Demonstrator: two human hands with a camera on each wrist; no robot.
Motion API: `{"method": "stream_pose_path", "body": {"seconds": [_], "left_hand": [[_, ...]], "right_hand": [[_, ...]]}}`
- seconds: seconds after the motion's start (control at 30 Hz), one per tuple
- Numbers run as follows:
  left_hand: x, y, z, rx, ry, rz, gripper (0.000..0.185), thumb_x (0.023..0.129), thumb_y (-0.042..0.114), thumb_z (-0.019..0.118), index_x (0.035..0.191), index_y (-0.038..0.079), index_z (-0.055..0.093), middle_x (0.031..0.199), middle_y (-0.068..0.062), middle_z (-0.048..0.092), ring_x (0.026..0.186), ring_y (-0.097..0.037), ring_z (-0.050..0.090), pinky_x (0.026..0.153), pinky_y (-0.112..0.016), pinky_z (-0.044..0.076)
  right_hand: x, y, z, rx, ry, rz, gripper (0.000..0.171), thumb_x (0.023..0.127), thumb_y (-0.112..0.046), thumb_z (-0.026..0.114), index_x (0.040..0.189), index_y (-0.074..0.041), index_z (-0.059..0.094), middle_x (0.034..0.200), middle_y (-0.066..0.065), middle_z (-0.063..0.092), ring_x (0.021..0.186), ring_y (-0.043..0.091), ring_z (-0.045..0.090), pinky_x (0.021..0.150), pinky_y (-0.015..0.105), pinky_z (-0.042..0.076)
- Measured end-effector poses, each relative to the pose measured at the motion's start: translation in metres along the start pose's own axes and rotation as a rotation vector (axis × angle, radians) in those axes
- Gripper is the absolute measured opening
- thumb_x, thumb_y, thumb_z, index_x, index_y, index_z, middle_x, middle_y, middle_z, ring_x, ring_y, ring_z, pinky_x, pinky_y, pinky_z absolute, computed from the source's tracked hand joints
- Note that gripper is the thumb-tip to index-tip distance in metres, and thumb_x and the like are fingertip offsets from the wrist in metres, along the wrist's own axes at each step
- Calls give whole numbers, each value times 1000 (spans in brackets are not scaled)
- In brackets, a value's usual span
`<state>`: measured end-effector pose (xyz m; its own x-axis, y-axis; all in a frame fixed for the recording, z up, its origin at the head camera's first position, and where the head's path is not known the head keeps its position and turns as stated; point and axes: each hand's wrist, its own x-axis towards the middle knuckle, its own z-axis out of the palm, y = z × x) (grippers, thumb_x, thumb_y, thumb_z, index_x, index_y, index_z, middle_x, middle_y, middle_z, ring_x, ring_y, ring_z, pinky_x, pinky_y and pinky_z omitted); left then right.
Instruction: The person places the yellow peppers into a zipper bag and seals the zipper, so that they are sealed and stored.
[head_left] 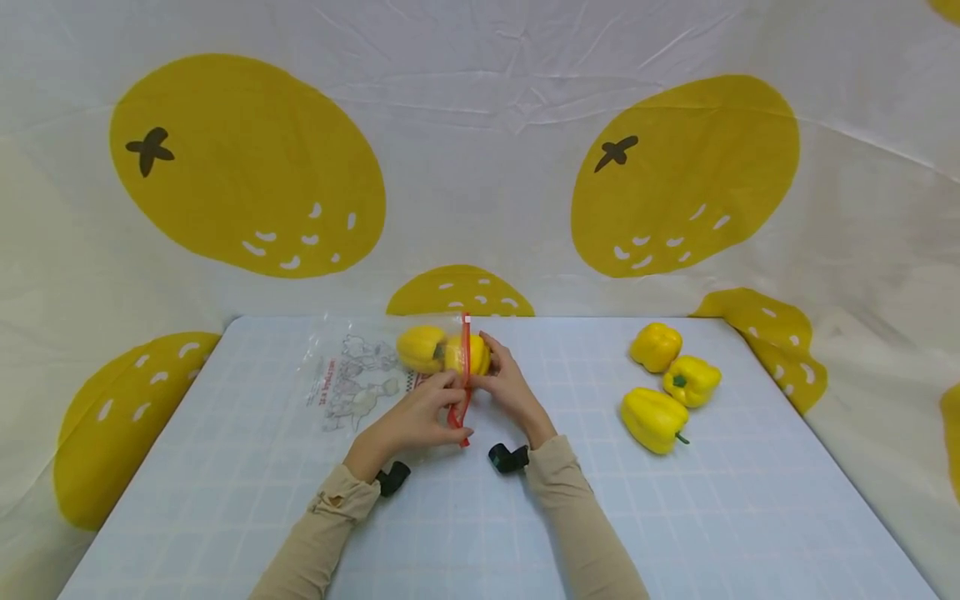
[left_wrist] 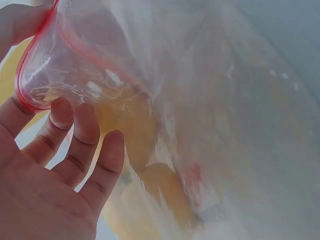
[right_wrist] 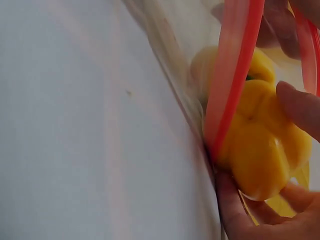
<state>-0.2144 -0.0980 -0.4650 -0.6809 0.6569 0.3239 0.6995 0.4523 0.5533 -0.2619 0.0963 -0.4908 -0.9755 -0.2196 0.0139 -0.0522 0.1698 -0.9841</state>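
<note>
While the left hand [head_left: 416,421] holds the red zip rim [head_left: 465,379] of a clear plastic bag [head_left: 352,379], the right hand [head_left: 510,387] pushes a yellow pepper [head_left: 471,354] thru the open mouth. One pepper [head_left: 422,347] already sits deeper inside the bag, touching the one at the mouth. The bag lies flat on the pale blue table [head_left: 480,517], near the middle, w/ its mouth facing right.

In the left wrist view, the left hand's fingers [left_wrist: 85,135] are a bit curled and close together, and they prop the rim from below so the mouth stays wide. The thumb is hard to see, so it's not clear if it pinches the rim. In the right wrist view, the right hand's fingers [right_wrist: 300,107] curl round the pepper, w/ the palm under it. The pepper is about half past the red rim.

Three more yellow peppers [head_left: 667,383] wait in a small bunch on the right side of the table, well apart from the bag.

The step in hand looks like bagging pepper no. 2. It seems the next move needs a soft push to get the pepper all the way in, then the right hand has to let go and slip out w/o dragging the rim shut. The left hand should keep the mouth wide.
</note>
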Motion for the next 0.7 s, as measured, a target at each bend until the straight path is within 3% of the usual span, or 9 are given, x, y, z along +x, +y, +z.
{"method": "stream_pose_path", "body": {"seconds": [0.17,0.4,0.53,0.7], "left_hand": [[0,0,0,15,11,21,38,74,21,88,69,15,50,84,4,39,83,-14,43,73,-29,36],[0,-1,-1,15,-4,4,37,75,22,87,70,16,50,87,4,39,83,-12,43,73,-28,36],[1,-1,0,6,-7,13,37,76,22,86,70,15,50,87,3,41,84,-13,44,74,-28,36],[1,0,0,-12,-21,24,38,76,20,86,70,14,50,90,2,42,88,-13,46,76,-28,38]], "right_hand": [[1,1,0,19,43,18,73,82,-14,79,143,-8,40,146,14,42,113,31,58,93,40,49],[2,0,0,-8,-58,-41,68,83,-10,75,144,-11,46,145,12,44,113,34,55,89,41,50],[2,-4,2,-50,-31,-57,67,81,-7,74,142,-13,48,141,11,48,107,32,55,83,39,50],[6,-7,8,-85,4,1,69,81,-8,72,144,-15,44,138,11,47,106,30,53,88,42,51]]}}
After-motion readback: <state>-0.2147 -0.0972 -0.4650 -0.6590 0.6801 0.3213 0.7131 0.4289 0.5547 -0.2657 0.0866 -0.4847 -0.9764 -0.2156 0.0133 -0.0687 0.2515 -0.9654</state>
